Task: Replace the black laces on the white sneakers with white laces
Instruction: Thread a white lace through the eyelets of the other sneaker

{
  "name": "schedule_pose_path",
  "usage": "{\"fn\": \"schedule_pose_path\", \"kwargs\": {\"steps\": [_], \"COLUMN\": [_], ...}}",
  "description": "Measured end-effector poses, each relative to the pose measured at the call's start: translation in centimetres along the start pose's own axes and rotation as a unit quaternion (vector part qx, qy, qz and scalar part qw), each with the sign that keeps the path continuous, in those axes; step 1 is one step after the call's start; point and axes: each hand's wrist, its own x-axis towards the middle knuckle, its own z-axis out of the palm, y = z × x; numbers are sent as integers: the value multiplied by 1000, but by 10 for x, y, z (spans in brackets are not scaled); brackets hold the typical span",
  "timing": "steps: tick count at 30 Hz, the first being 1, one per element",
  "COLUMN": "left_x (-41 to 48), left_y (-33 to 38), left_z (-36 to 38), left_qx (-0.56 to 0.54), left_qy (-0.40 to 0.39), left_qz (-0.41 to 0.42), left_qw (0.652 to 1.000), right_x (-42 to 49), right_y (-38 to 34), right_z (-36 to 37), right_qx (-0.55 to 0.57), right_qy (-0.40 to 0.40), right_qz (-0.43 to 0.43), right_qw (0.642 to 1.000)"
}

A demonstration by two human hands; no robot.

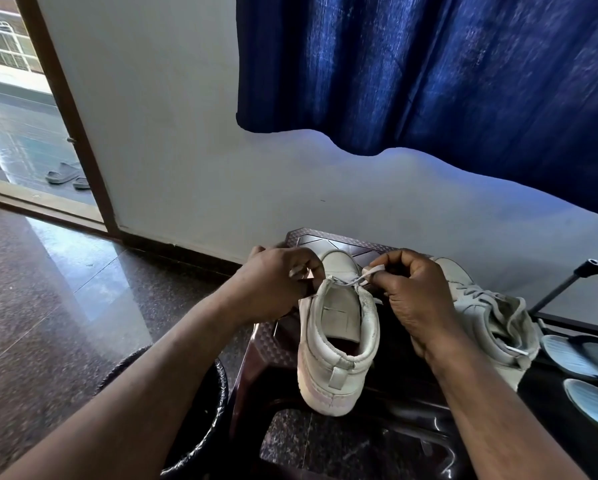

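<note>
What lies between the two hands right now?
In the head view, a stretch of white lace crosses the near sneaker between the left hand and the right hand.

White leather sneaker [339,341] is sitting on the brown textured plastic bench [325,242], heel toward the camera, toe toward the wall [186,150]. Second white laced sneaker [488,313] is lying just right of it. Left hand [273,282] is working left of the near sneaker's throat, right hand [415,299] right of it. White flat lace [351,281] is running across between them, right hand pinching it, left apparently pinching the other end. Black lined bin [200,410] is standing on the floor [48,289] left of the bench. Blue rubber slippers [581,355] are lying right of the bench, by the black metal rack [567,292]. Blue fabric curtain [429,71] is hanging above, behind.
</note>
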Motion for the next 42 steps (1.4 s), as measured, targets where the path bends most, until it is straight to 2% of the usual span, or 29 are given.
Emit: {"fn": "schedule_pose_path", "kwargs": {"steps": [5,9,11,14,17,20,23,27,31,35,37,42], "left_x": [1,-1,-2,-1,0,0,-1,2,3,1,-1,-4], "left_y": [1,-4,-9,-11,-8,-2,2,-1,-3,-4,-2,4], "left_z": [5,1,1,2,0,-1,0,3,4,3,1,-2], "left_qx": [23,170,194,112,38,-26,-22,2,83,118,97,-64], "left_qy": [12,56,48,-1,0,-1,5,5,26,-7,-17,-1], "left_qz": [-25,-86,-99,-117,-66,-20,10,8,-61,-76,-79,-41], "left_qw": [999,980,975,987,997,999,1000,1000,994,990,992,997], "right_x": [1,2,-1,-1,2,3,2,1,-2,-2,-2,-4], "right_y": [1,4,3,3,4,4,4,3,2,2,2,-3], "right_z": [0,-1,0,-1,-3,-5,-4,-4,-3,-4,-4,-3], "right_qx": [-40,-109,-138,-163,-128,-122,-121,-107,-97,-96,-92,-77], "right_qy": [-1,20,24,26,6,-51,-68,-65,-67,-89,-94,-113], "right_qz": [-6,-14,-23,-41,-36,-15,-20,-37,-65,-54,-49,-29], "right_qw": [999,994,990,985,991,991,990,991,991,990,990,990]}}
